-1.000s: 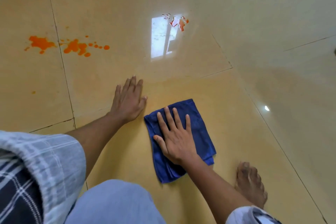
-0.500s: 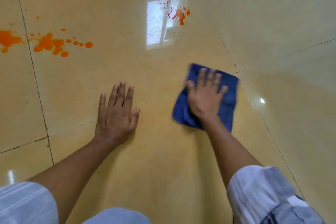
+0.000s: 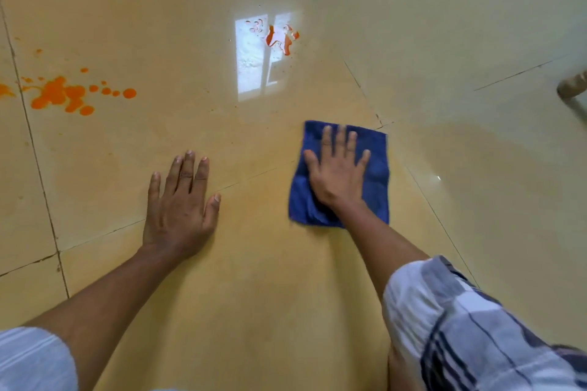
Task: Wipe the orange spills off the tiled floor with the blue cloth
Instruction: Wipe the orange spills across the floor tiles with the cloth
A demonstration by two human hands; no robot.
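On the tiled floor (image 3: 444,25), the right hand (image 3: 338,173) is pressing the blue cloth (image 3: 376,168) flat, fingers spread, gripping nothing; the left hand (image 3: 179,206) is bracing open. The orange spills (image 3: 65,95) are lying well apart, so wiping may smear them, and the glossy floor is risking a slip.

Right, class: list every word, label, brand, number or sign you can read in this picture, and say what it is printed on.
None: no readable text in this view.
The blue cloth shows no label or tag.
The tiled floor bears only the orange spills and a window's reflection.
The checked sleeve has a pattern, no lettering.
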